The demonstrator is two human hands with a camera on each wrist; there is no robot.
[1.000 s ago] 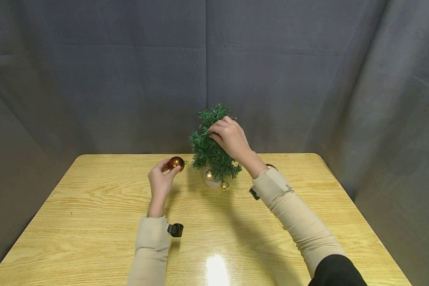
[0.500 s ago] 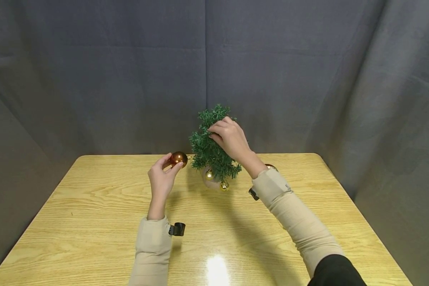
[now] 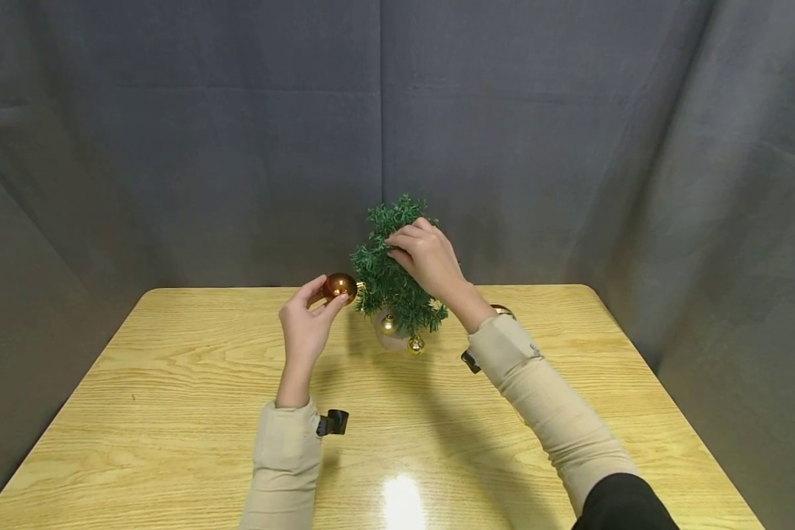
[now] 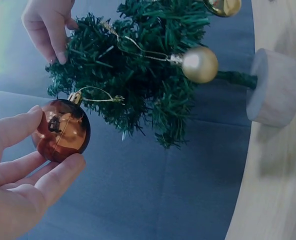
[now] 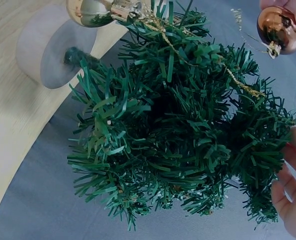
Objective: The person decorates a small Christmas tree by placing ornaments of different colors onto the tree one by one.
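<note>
My left hand [image 3: 302,327] holds a shiny copper bauble [image 3: 340,288] between thumb and fingers, left of a small green artificial Christmas tree [image 3: 391,283]. From the bauble's gold cap a cord loop [image 4: 99,89] sticks out, its end overlapping the branches in the left wrist view. Higher up, my right hand [image 3: 427,258] pinches a branch near the treetop; its fingertips [image 4: 62,56] are partly sunk in the needles. A matte gold bauble [image 4: 200,65] and a shiny gold bauble [image 3: 415,344] hang on cords from the lower branches. The tree's round pale base [image 4: 274,89] stands on the table.
The wooden table [image 3: 192,383] ends just behind the tree, where a grey curtain [image 3: 271,162] hangs. Another round shiny ornament [image 3: 503,310] lies behind my right forearm, mostly hidden by the sleeve. Curtain also closes off both sides.
My left hand has lifted the copper bauble and moved it right, bringing its cord up to the tree's left branches. The right hand has stayed in place on the tree.
</note>
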